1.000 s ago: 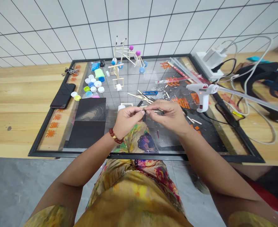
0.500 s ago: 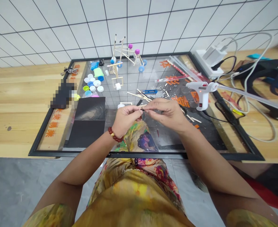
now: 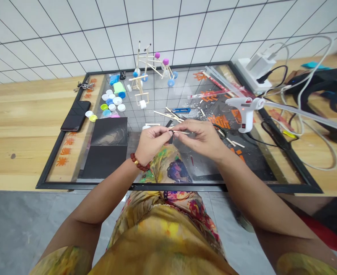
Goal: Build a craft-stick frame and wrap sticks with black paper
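My left hand (image 3: 150, 141) and my right hand (image 3: 201, 135) meet above the glass sheet (image 3: 203, 168), fingers pinched. Between them they hold a thin wooden stick (image 3: 181, 132) with a small black piece (image 3: 170, 134) at its left end. The left fingertips pinch the black piece, the right fingertips hold the stick. A red bead bracelet (image 3: 138, 163) circles my left wrist. Loose wooden sticks (image 3: 168, 114) lie on the glass just beyond my hands.
A white glue gun (image 3: 244, 109) stands right of my hands, its cable running to a power strip (image 3: 256, 74). Black sheets (image 3: 108, 143), bottle caps (image 3: 112, 103), a phone (image 3: 75, 116), blue cutters (image 3: 182, 110) and stick models (image 3: 149, 70) lie farther off.
Both hands stay joined and have shifted slightly up in view. The black piece has turned from hanging below the fingers to lying at the stick's end.
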